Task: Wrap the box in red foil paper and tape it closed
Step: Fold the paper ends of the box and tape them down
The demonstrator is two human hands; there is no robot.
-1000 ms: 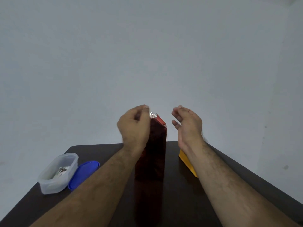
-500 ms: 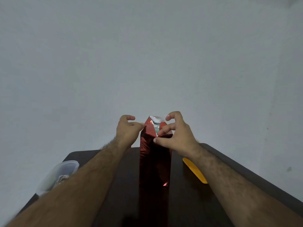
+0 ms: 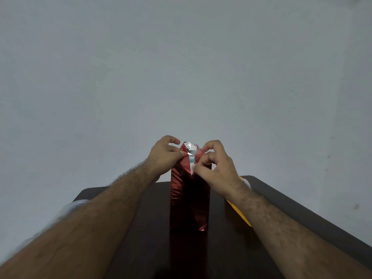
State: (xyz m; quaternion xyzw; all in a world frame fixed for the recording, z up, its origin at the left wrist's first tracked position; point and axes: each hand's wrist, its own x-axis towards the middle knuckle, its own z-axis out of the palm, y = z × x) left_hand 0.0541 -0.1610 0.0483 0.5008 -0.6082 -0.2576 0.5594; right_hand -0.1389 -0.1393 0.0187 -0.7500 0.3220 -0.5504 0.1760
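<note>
Upright foil-wrapped box [image 3: 189,200] on dark table [image 3: 281,204]; left hand [image 3: 165,156] and right hand [image 3: 216,168] both pinching red foil paper [image 3: 186,158] at open top

I can read no text, label, brand, number or sign anywhere. The red foil paper [image 3: 189,198] on the box, below my fingers, is plain and shiny, and the silver inner side showing between my fingertips carries no print I can make out.
</note>
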